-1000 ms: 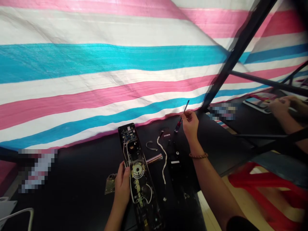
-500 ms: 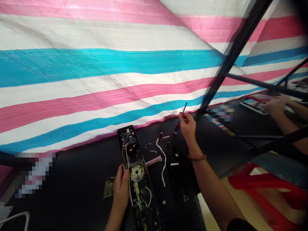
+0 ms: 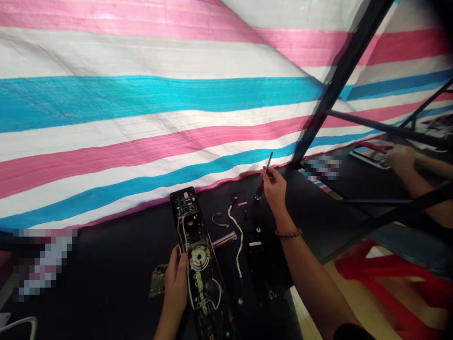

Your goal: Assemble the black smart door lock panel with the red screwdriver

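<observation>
My left hand is closed on the left edge of a long, narrow black device housing, which lies with its inside showing. A circuit board sits at its far end, with a round metal part and white wires farther down. In a pinch, my right hand holds a screwdriver, its shaft pointing up and its red and clear handle hanging below the fingers. That hand is right of the housing, over the table. A gold-coloured metal plate lies beside my left wrist.
Right of the housing lie a white cable, a short grey cable, a copper-coloured tube and a black panel. A striped sheet hangs behind the table. Beyond the black frame are another person's hands; a red stool stands right.
The view has shifted slightly, so most things appear a little left of where they were. Both hands keep their holds, and the screwdriver stays in nearly the same pose.
</observation>
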A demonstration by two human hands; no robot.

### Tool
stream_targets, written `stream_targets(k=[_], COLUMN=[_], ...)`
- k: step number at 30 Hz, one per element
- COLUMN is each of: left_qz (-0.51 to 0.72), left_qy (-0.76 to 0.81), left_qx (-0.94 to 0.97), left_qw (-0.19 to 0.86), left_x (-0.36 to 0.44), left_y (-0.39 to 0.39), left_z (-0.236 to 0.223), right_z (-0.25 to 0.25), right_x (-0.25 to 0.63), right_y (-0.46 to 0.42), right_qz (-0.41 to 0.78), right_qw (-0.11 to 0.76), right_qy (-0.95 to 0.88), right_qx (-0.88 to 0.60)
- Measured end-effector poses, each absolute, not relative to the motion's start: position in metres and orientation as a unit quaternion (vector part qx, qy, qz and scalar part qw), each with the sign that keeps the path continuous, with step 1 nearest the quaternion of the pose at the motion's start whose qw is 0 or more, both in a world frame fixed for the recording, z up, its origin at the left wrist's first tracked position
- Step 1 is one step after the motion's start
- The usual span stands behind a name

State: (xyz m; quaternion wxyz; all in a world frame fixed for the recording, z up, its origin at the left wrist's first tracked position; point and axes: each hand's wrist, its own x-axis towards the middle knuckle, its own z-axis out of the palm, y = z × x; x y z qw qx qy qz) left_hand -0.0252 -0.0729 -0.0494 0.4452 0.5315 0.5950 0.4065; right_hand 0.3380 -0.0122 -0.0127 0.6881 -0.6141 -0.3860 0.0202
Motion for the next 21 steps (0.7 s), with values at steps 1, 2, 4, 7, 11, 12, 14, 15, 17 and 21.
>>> stream_targets(k=[1, 2, 4, 7, 11, 12, 14, 15, 17, 21], left_qz=[0.406, 0.403, 0.399, 0.399, 0.403, 0.405, 0.407, 0.409, 0.411, 0.4], left_qy=[0.596, 0.598, 0.607, 0.614, 0.596, 0.594, 0.59, 0.589, 0.589, 0.59], left_qx=[0.529, 0.526, 0.52, 0.516, 0.531, 0.532, 0.535, 0.536, 0.536, 0.543], left_qw=[0.447, 0.45, 0.448, 0.445, 0.448, 0.447, 0.447, 0.446, 0.443, 0.443], left_x=[-0.0253, -0.0254, -0.0258, -0.0263, -0.026, -0.0258, -0.0255, -0.0254, -0.0256, -0.0259], left_y=[-0.073, -0.0731, -0.073, -0.0727, -0.0726, -0.0727, -0.0728, -0.0728, -0.0728, -0.0732], left_z=[-0.0501, -0.0508, -0.0523, -0.0526, -0.0493, -0.0485, -0.048, -0.0481, -0.0488, -0.0482], right_z=[-0.0124, -0.012, -0.0112, -0.0104, -0.0108, -0.0112, -0.0124, -0.013, -0.0139, -0.0137], right_x=[0.338, 0.3381, 0.3383, 0.3383, 0.3386, 0.3388, 0.3391, 0.339, 0.3385, 0.3367], right_y=[-0.0125, -0.0129, -0.0132, -0.0128, -0.0129, -0.013, -0.013, -0.0128, -0.0121, -0.0113], right_qz=[0.024, 0.025, 0.023, 0.021, -0.008, -0.017, -0.017, -0.008, 0.021, 0.062], right_qw=[0.687, 0.687, 0.687, 0.687, 0.675, 0.672, 0.671, 0.674, 0.687, 0.707], right_qy=[-0.384, -0.383, -0.382, -0.378, -0.397, -0.403, -0.407, -0.404, -0.391, -0.384], right_qx=[-0.616, -0.618, -0.618, -0.62, -0.622, -0.62, -0.619, -0.618, -0.612, -0.591])
